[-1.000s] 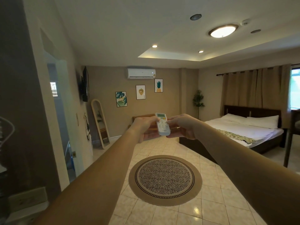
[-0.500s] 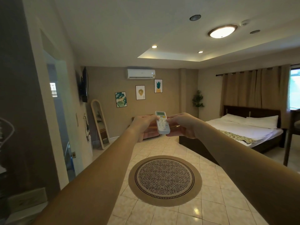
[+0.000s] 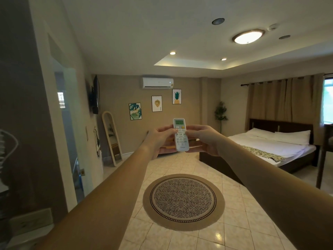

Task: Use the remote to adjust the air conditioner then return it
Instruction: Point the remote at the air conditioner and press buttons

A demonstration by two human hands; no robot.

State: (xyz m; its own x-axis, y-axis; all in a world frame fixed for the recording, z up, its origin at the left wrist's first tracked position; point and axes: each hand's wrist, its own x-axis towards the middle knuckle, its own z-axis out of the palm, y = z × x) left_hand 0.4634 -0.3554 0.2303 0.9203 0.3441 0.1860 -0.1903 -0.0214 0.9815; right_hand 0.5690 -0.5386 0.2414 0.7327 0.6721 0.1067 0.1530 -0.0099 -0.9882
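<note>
At the centre of the frame, both outstretched arms hold a white remote (image 3: 181, 135) upright.

Its lit green screen sits at the top, above rows of buttons. Left hand (image 3: 160, 139) curls around the remote's left edge, thumb pressed on the button face; right hand (image 3: 202, 138) grips the right edge, its thumb also on the buttons. High on the far wall, just above centre, hangs the white air conditioner (image 3: 158, 83), directly above the remote in the picture. Below it three framed prints (image 3: 156, 103) step up to the right. A round patterned rug (image 3: 183, 202) lies on the tiled floor at lower centre, and a bed (image 3: 270, 147) with white pillows fills the right side.
</note>
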